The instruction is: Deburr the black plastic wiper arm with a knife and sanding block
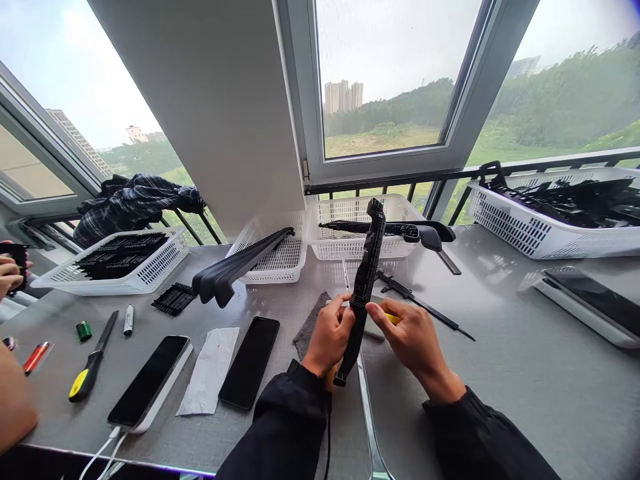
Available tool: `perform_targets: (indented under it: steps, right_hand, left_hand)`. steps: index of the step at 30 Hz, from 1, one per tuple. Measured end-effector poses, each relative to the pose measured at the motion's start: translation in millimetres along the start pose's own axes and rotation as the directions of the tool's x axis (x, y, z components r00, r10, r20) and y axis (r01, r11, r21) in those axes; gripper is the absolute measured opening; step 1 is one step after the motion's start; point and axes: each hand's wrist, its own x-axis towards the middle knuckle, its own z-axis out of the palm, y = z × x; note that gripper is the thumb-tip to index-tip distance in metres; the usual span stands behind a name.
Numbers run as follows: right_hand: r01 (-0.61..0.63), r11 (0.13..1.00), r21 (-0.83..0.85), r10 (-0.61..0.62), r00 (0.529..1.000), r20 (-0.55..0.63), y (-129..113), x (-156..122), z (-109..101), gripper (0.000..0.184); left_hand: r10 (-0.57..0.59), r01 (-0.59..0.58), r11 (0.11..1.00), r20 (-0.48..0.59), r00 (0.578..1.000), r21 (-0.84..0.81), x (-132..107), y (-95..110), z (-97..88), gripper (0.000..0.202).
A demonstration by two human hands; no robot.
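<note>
A long black plastic part (369, 267), ribbed along its upper length, is held upright and slightly tilted in front of me. My left hand (327, 337) is closed round its lower half. Beside it, my right hand (413, 337) has curled fingers, with the thumb against the part's edge. Something yellow (393, 319) shows between those fingers; most of it is hidden. Below the hands, a grey cloth (313, 323) and a narrow metal strip (367, 400) lie on the table. A black caliper (425, 303) rests just beyond my right hand.
White baskets (530, 230) with black parts line the back of the grey table (500, 400). Long black handles (240, 263) lean on one basket. Left are phones (250, 363), white paper (207, 373), a yellow-black knife (93, 360) and a marker (129, 320). Another person's hand (9, 270) is far left.
</note>
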Motion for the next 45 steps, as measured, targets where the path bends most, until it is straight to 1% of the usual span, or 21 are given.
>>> perform_targets:
  steps: [4,6,9,13,15,18,21,24,27,30,32,35,37,39,42,45]
  right_hand:
    - [-0.047,0.999,0.006,0.047,0.998,-0.035,-0.6,0.5,0.5,0.082]
    - [-0.038,0.999,0.009,0.038,0.999,-0.007,-1.4,0.5,0.8,0.083]
    - [-0.017,1.000,0.025,0.016,0.999,0.039,-2.3,0.7,0.0,0.082]
    - [-0.073,0.997,0.024,0.073,0.997,0.002,0.9,3.1,-3.3,0.081]
    - [-0.086,0.996,0.003,0.086,0.996,-0.005,3.9,4.5,-4.0,0.081]
    - [-0.082,0.996,-0.030,0.082,0.997,0.009,7.4,5.6,-3.1,0.080]
    - [-0.083,0.996,-0.025,0.084,0.996,0.036,7.4,5.2,-1.0,0.080]
    - [-0.072,0.997,0.006,0.072,0.995,0.072,4.3,3.5,2.3,0.081]
    - [-0.057,0.998,0.010,0.056,0.995,0.084,0.8,1.1,6.9,0.081]
    - [-0.058,0.998,0.007,0.057,0.995,0.083,-0.8,-0.6,10.1,0.081]
    - [-0.057,0.998,0.002,0.057,0.996,0.073,-0.9,-1.1,10.6,0.080]
    - [-0.063,0.998,-0.024,0.064,0.996,0.058,-1.0,-1.6,9.9,0.079]
    - [-0.073,0.997,-0.035,0.075,0.995,0.060,-1.5,-2.2,9.4,0.079]
    - [-0.078,0.996,-0.030,0.080,0.995,0.063,-2.3,-2.8,9.1,0.078]
    - [-0.076,0.997,-0.017,0.077,0.996,0.047,-3.2,-3.1,8.4,0.078]
    - [-0.076,0.997,-0.023,0.077,0.996,0.034,-2.5,-2.0,7.2,0.078]
  left_hand:
    - [0.008,-0.008,0.999,0.010,1.000,0.034,0.2,-0.2,-0.2,0.050]
    - [0.008,-0.009,0.999,0.012,1.000,0.041,0.5,-1.2,-0.7,0.050]
    - [0.030,-0.029,0.999,-0.014,0.999,0.034,1.6,-2.4,-1.7,0.044]
    - [0.091,-0.089,0.995,-0.056,0.994,0.045,2.4,-0.7,-1.9,0.037]
    - [0.070,-0.069,0.997,-0.051,0.996,0.032,1.6,0.9,-0.9,0.037]
    - [0.008,-0.009,1.000,-0.040,0.999,-0.018,-0.2,2.2,1.7,0.038]
    - [0.023,-0.026,0.998,-0.052,0.998,-0.056,-1.6,0.9,4.6,0.036]
    - [0.062,-0.066,0.997,-0.085,0.994,-0.050,-2.5,-1.0,6.5,0.036]
    - [0.085,-0.094,0.994,-0.167,0.982,-0.050,-2.6,0.2,7.5,0.037]
    - [0.088,-0.123,0.980,-0.216,0.972,-0.156,-1.3,4.8,8.3,0.036]
    - [0.038,-0.099,0.950,-0.206,0.978,-0.295,-0.2,8.1,9.0,0.038]
    - [-0.074,-0.018,0.849,-0.154,0.985,-0.528,0.3,10.6,9.8,0.041]
    - [-0.116,0.010,0.787,-0.132,0.984,-0.617,0.2,9.9,9.6,0.042]
    - [-0.125,0.010,0.769,-0.136,0.983,-0.639,0.7,7.4,8.7,0.045]
    - [-0.127,0.000,0.776,-0.156,0.980,-0.631,3.0,2.6,6.4,0.054]
    - [-0.153,0.025,0.767,-0.146,0.977,-0.641,5.3,-0.5,4.6,0.056]
